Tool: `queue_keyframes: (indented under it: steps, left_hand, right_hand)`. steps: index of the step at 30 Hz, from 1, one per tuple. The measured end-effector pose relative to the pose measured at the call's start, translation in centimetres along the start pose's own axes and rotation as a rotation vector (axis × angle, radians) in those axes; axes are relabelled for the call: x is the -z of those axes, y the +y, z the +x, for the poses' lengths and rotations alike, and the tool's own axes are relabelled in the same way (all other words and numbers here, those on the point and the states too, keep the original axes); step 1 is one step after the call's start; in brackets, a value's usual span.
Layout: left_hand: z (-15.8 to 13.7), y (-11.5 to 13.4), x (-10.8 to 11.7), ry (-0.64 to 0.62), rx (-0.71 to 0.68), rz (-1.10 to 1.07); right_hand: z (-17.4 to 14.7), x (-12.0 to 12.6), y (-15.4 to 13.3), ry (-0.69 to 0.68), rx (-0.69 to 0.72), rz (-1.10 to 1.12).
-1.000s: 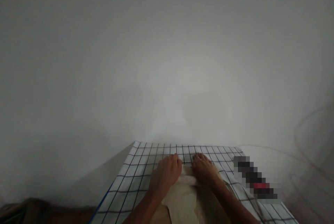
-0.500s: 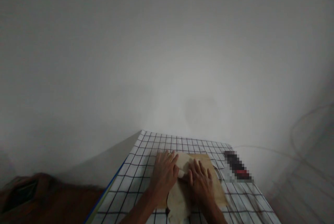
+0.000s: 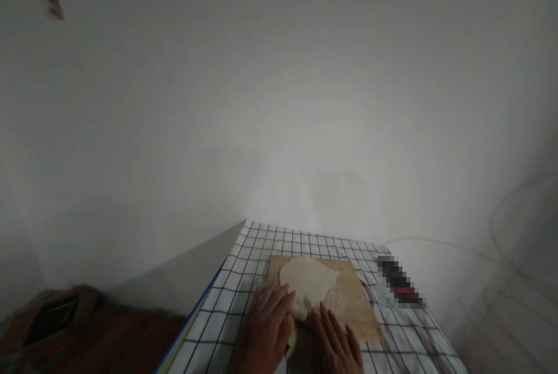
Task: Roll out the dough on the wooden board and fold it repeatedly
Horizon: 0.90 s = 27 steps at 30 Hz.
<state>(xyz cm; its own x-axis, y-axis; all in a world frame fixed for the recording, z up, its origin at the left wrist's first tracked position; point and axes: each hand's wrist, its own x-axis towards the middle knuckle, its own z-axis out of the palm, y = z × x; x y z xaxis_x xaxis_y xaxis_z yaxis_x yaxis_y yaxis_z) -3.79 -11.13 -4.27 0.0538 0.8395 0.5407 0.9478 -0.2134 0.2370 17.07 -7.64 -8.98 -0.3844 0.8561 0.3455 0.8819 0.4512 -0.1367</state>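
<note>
A thin, pale sheet of dough point(image 3: 307, 279) lies over a wooden board point(image 3: 360, 311), its outline uneven. My left hand point(image 3: 267, 327) rests at the near left of the sheet, fingers stretched forward and fairly flat. On the near right, my right hand point(image 3: 336, 340) also has its fingers extended, the tips by the dough's near part. Between the hands is a dark shadow, with a pale bit of dough showing below it. Whatever lies under the palms is hidden.
A white cloth with a black grid point(image 3: 244, 269) covers the table. A blurred-out dark and red item point(image 3: 399, 282) lies at its right edge. Behind stands a pale wall point(image 3: 279, 101). A brown piece of furniture point(image 3: 52, 316) is at lower left, and a thin cable point(image 3: 440, 240) hangs at right.
Both hands have moved back towards me, uncovering the far part of the dough and board. The pale cylinder seen between them earlier, like a rolling pin, no longer shows.
</note>
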Motion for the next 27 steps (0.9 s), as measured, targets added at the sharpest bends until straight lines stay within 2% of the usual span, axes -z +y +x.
queue_keyframes:
  steps: [4, 10, 12, 17, 20, 23, 27]
  left_hand:
    - [2.2, -0.1, -1.0, -0.028, -0.022, -0.001]
    - [7.5, -0.2, -4.1, 0.034, -0.003, 0.089]
    - [9.4, -0.4, -4.9, 0.005, 0.039, 0.122]
    - [13.7, -1.6, -6.2, -0.104, 0.06, 0.124]
    - [16.1, -2.2, -7.2, -0.199, 0.013, 0.157]
    - [18.5, -2.7, -8.4, -0.281, -0.03, 0.201]
    - [21.1, -3.2, -9.7, -0.234, -0.123, 0.28]
  right_hand:
    - [2.2, 1.5, 0.4, -0.042, -0.005, 0.003]
    - [8.1, 3.4, 2.3, -0.082, 0.021, -0.03]
    - [10.3, 3.8, 2.9, -0.116, 0.003, -0.049]
    - [15.1, 5.2, 4.1, -0.2, 0.074, -0.031]
    - [17.2, 4.8, 4.8, -0.196, 0.066, -0.047]
    - [19.2, 3.5, 5.6, -0.179, -0.008, -0.055]
    - [22.0, 2.0, 6.8, -0.132, -0.079, -0.051]
